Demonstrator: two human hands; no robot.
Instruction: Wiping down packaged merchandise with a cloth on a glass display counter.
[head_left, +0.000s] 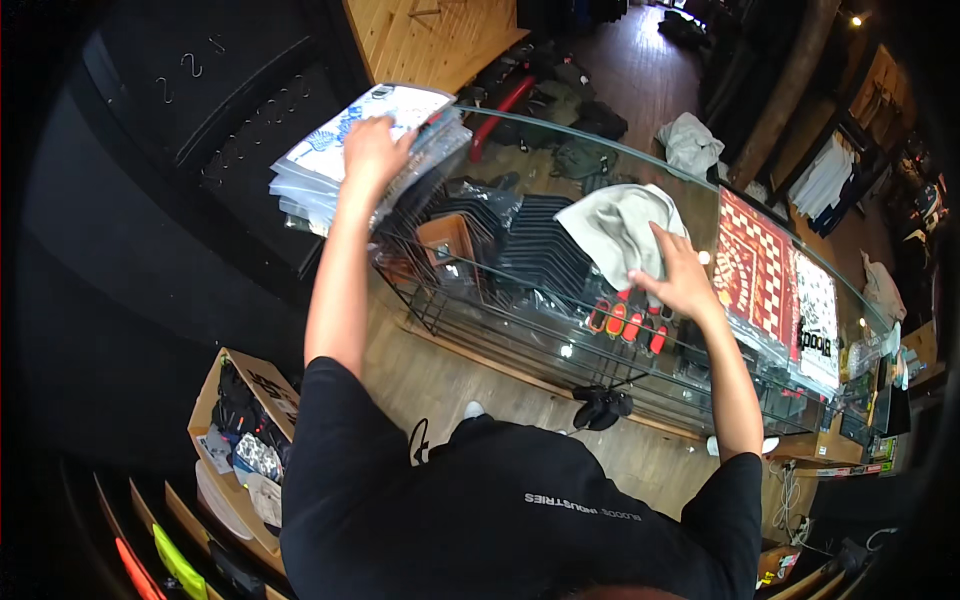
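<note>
My left hand (375, 154) rests on top of a stack of folded items in clear plastic sleeves (322, 146); the top one is white with a blue print. The stack lies at the left end of the glass display case (517, 262). My right hand (679, 274) has its fingers spread at the right side of a crumpled light grey cloth (619, 225) on the glass; whether the fingers grip it is hard to tell. Right of that hand lie a red-brown checkered printed item (757, 277) and a white printed one (817, 322), both in plastic.
Inside the case are dark folded goods, a brown leather item (446, 236) and several red key fobs (632, 328). An open cardboard box (202, 405) of mixed items stands at lower left. Black straps (602, 407) lie at the case's foot. Cables (789, 499) hang at lower right.
</note>
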